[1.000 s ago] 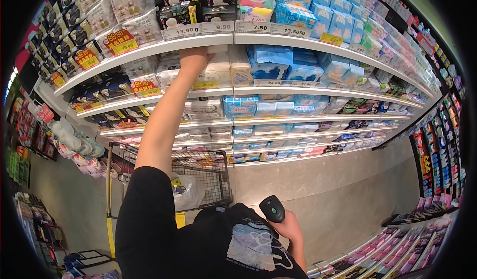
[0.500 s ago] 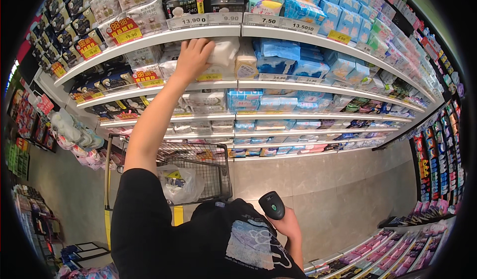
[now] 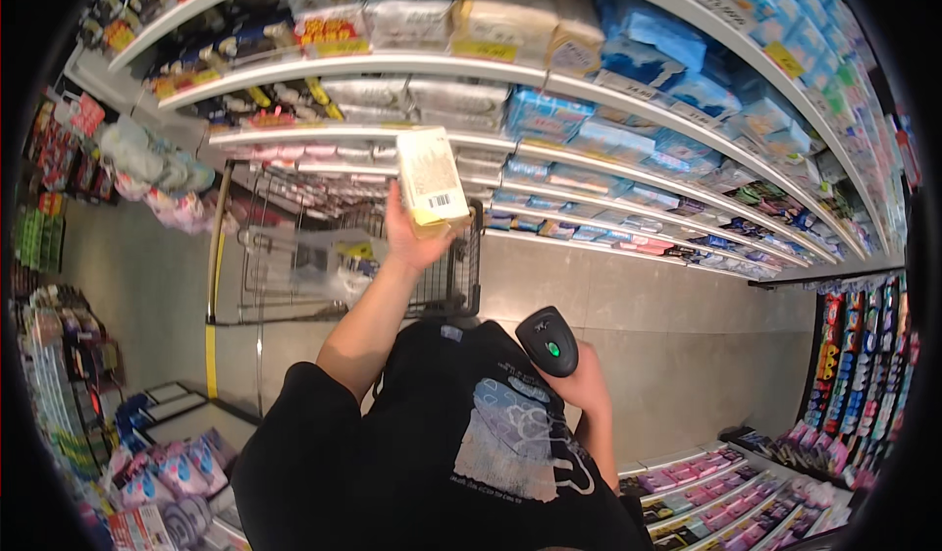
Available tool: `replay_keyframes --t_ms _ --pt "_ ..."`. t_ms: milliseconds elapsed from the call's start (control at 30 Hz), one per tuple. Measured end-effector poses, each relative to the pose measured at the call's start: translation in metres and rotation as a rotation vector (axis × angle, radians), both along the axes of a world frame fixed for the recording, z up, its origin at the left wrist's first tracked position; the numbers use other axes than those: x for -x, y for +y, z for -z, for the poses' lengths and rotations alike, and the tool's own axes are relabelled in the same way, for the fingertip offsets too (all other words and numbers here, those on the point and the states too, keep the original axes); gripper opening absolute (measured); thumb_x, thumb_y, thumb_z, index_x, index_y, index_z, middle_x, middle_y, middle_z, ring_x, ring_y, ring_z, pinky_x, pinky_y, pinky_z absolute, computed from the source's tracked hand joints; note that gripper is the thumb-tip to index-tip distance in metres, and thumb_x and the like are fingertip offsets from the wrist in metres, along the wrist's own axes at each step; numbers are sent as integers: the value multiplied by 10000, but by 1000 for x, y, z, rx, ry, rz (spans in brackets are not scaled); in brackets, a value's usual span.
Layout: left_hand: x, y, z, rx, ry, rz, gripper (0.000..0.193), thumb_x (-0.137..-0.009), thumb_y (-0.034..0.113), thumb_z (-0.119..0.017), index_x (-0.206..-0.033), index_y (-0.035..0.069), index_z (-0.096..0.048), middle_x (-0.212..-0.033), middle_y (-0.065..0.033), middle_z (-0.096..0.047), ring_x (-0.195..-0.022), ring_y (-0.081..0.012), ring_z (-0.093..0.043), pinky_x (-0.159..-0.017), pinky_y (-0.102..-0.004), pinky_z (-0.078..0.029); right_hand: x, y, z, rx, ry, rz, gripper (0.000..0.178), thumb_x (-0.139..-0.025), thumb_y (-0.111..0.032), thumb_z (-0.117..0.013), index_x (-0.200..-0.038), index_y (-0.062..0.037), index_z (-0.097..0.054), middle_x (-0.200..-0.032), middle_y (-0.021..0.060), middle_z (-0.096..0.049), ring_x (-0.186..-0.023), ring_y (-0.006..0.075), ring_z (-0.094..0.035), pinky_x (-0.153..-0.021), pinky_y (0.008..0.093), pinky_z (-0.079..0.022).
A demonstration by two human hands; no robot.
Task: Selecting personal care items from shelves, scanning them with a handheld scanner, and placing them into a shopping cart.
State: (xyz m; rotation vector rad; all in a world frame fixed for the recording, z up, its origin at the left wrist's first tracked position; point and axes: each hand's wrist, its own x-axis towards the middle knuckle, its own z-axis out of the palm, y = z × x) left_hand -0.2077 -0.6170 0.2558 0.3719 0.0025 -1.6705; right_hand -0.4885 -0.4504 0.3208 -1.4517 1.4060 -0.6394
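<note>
A pale cream and yellow package (image 3: 428, 173) is gripped in my left hand (image 3: 415, 242), held up in front of the shelves with a barcode facing me. The fingers wrap round its lower part. My right hand (image 3: 581, 379) is closed round a black handheld barcode scanner (image 3: 548, 343) near my body, and a green light glows on top of the scanner. Under and beyond my left forearm stands a wire shopping cart (image 3: 475, 286). In the cart lies a clear plastic bag (image 3: 329, 264) with something yellow and dark inside.
Ahead runs a long white shelf unit (image 3: 392, 62) stacked with cream, white and blue packs (image 3: 643, 46). Hanging goods fill a rack (image 3: 854, 365) at the right. Low shelves of pink packs (image 3: 706, 502) lie at lower right. More goods (image 3: 182, 472) sit at lower left.
My left hand has come back from the shelf, now holding the package near my body. The view has shifted and the shelves sit higher. The scanner's green light looks brighter.
</note>
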Motion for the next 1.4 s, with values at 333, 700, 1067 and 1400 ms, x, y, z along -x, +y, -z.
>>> replay_keyframes --t_ms 333,700,1067,1400 --pt "-49 41 89 -59 -102 403 640 -968 528 -331 -1420 81 -412 -1354 -141 -528 -1179 -301 -566 -963 -472 -478 -20 -25 -29 139 6 -284 314 -697 -89 -769 -957 18 -629 -833 123 -661 -730 214 -627 -701 317 -495" --pt "-41 44 92 127 -361 235 975 -753 769 -478 -1451 102 -342 -1418 -117 -462 -1282 -293 -473 -1066 -496 -379 -21 -24 -13 -354 -384 -56 40 -863 -25 -618 -881 -6 -588 -712 61 -598 -607 142 -571 -556 285 -461" --pt "-41 37 100 156 -354 249 1003 -723 766 -531 -1446 95 -348 -1420 -122 -458 -1286 -288 -470 -1061 -494 -388 -26 -18 -22 -341 -352 14 38 -869 -26 -617 -874 -4 -588 -707 53 -589 -606 134 -566 -556 279 -458" --pt "-60 50 124 115 -281 240 852 -809 639 -582 -1413 70 -385 -1372 -114 -513 -1234 -261 -523 -1045 -453 -416 -26 -13 -12 -340 -362 54 65 -860 -30 -629 -905 1 -594 -707 52 -594 -592 130 -567 -534 274 -460"
